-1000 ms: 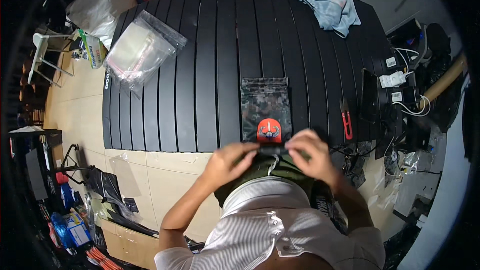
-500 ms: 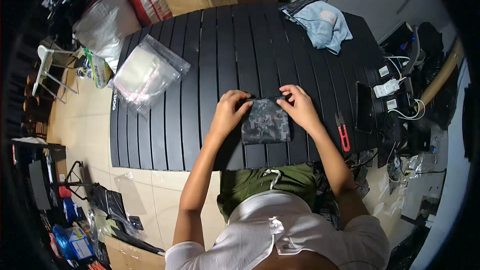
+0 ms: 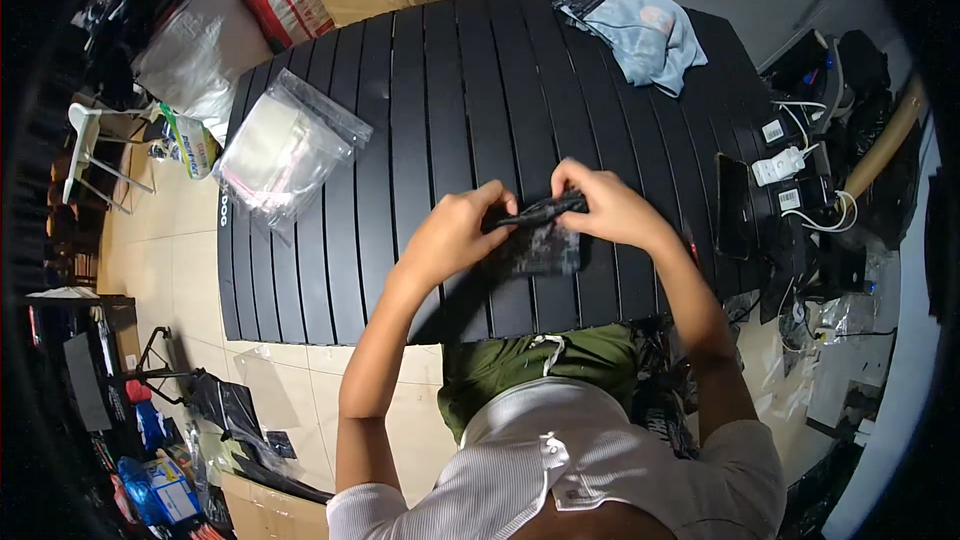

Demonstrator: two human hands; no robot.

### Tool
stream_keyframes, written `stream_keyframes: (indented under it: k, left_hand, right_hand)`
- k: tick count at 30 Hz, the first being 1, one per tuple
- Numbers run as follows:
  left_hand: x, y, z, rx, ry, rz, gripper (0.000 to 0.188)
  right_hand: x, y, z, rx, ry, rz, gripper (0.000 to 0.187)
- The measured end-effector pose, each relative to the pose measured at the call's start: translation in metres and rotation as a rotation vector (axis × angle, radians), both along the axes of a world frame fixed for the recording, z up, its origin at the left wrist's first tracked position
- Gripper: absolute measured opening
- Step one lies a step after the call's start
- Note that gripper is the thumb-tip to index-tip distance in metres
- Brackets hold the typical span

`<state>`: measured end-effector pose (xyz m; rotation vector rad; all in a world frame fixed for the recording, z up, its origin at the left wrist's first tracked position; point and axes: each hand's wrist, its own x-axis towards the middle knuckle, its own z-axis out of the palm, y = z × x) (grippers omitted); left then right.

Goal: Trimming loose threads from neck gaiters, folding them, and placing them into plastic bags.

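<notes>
A small square piece of grey-green camouflage fabric [image 3: 548, 252] is held up off the black slatted table near its front edge. Its top edge is raised between my hands and looks dark and bunched; the lower part hangs blurred. My left hand [image 3: 452, 232] pinches the left end of that edge between thumb and fingers. At the right end, my right hand [image 3: 618, 208] grips it the same way, index finger curled over. I cannot tell whether the fabric is a pouch or a folded cloth.
On the black slatted table [image 3: 400, 140] lie clear plastic bags [image 3: 285, 150] at left, a light blue denim garment [image 3: 650, 35] at the far right, and a black phone [image 3: 735, 210] beside white chargers [image 3: 778, 167]. Red-handled snips are mostly hidden by my right forearm. A cardboard box [image 3: 400, 0] stands behind.
Both hands have lifted the camouflage fabric by its far edge, which lay flat before. My right forearm has moved over the snips.
</notes>
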<state>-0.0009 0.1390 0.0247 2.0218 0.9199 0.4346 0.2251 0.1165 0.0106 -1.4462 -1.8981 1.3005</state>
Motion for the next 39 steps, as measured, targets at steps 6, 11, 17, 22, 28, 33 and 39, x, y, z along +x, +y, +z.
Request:
stream_keyframes:
  k: [6,11,17,22,28,33,39]
  left_hand:
    - [-0.001,-0.017,-0.005,0.449,-0.125,-0.015,0.032]
    - [0.001,-0.031,-0.062,0.541,-0.063,0.007,0.037]
    - [0.002,-0.037,-0.08,0.566,-0.059,0.072,0.028]
    - [0.004,-0.039,-0.076,0.589,-0.053,0.216,0.016]
    - [0.008,-0.04,-0.075,0.528,0.013,0.269,0.019]
    - [0.008,-0.036,-0.08,0.513,0.044,0.301,0.02]
    - [0.003,-0.036,-0.078,0.315,-0.222,0.364,0.012]
  right_hand:
    - [-0.002,-0.031,0.018,0.593,-0.161,-0.044,0.038]
    - [0.006,-0.047,-0.033,0.582,-0.236,-0.073,0.041]
    - [0.002,-0.054,-0.054,0.681,-0.249,-0.136,0.023]
    - [-0.003,-0.053,-0.058,0.783,-0.168,-0.148,0.018]
    - [-0.008,-0.056,-0.055,0.692,-0.161,-0.268,0.016]
    - [-0.01,-0.054,-0.055,0.724,-0.235,-0.219,0.013]
    - [-0.011,-0.056,-0.057,0.827,-0.163,-0.286,0.015]
